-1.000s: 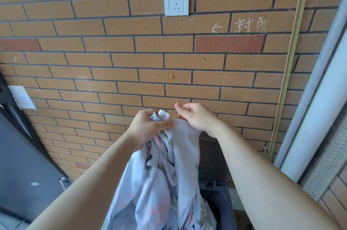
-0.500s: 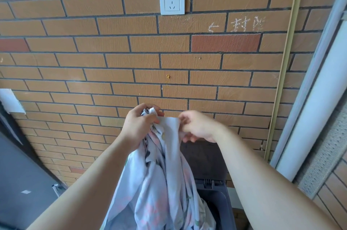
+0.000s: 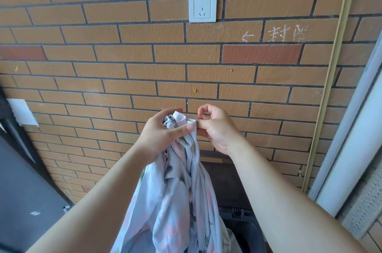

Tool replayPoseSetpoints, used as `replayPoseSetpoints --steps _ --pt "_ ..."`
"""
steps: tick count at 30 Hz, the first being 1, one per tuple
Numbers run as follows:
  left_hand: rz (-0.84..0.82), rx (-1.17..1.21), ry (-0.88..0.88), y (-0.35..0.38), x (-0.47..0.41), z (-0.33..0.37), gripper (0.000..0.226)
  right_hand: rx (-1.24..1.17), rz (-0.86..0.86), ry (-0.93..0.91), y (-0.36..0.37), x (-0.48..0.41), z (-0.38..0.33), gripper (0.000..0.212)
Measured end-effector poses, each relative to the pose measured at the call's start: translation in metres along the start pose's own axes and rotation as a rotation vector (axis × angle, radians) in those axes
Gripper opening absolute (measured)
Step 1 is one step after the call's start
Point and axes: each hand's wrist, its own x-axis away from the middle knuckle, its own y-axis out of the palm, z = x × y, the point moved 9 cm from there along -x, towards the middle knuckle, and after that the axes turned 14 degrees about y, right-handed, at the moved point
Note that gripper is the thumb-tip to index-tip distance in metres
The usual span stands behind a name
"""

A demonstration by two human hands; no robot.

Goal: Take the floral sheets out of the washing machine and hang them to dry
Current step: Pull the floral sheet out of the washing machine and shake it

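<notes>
Hands meet at the gathered edge of the sheet

The left hand point(image 3: 163, 135) has its grip clamped on a bunched handful of the floral sheet point(image 3: 177, 195). The right hand point(image 3: 217, 128), half a second ago holding a span of hem out to the side, has come in so its grip pinches the hem just beside the left thumb. This looks like hand-over-hand gathering, with hanging not yet begun. The rest of the sheet trails down into the dark washing machine point(image 3: 246, 223) at the near right. A dark panel point(image 3: 20, 190) stands at the left. The far brick wall point(image 3: 124, 75) carries a socket point(image 3: 203, 5) and chalk marks point(image 3: 277, 33), with a pipe point(image 3: 330, 79) and a white frame point(image 3: 351, 159) at the right.
</notes>
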Motion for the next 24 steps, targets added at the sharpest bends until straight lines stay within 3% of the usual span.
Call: replayPoseSetpoints --steps 3,7,10,13,16,18,22,24 --pt "-0.006 -0.021 -0.023 0.001 0.001 -0.007 0.07 0.022 -0.007 0.011 0.001 -0.003 0.006 0.024" --pt "0.092 -0.143 0.004 -0.012 -0.002 -0.009 0.046 -0.135 -0.154 0.072 0.007 -0.005 0.011 0.019" --pt "0.227 -0.192 -0.011 -0.025 -0.001 -0.011 0.033 -0.198 -0.144 0.105 0.004 -0.004 0.018 0.031" --pt "0.309 -0.197 -0.007 -0.034 0.0 -0.008 0.027 0.0 -0.135 0.163 0.006 -0.001 0.038 0.045" --pt "0.314 -0.211 0.005 -0.038 -0.004 0.005 0.026 0.306 -0.364 0.222 0.042 0.014 0.057 0.067" --pt "0.342 -0.226 0.022 -0.045 -0.009 0.023 0.026 0.385 -0.486 0.138 0.071 0.024 0.053 0.071" --pt "0.483 -0.239 0.141 -0.072 -0.018 0.097 0.026 0.329 -0.498 -0.031 0.104 0.034 0.019 0.074" --pt "0.571 -0.221 0.225 -0.089 -0.017 0.14 0.025 0.361 -0.524 -0.101 0.123 0.039 0.0 0.087"
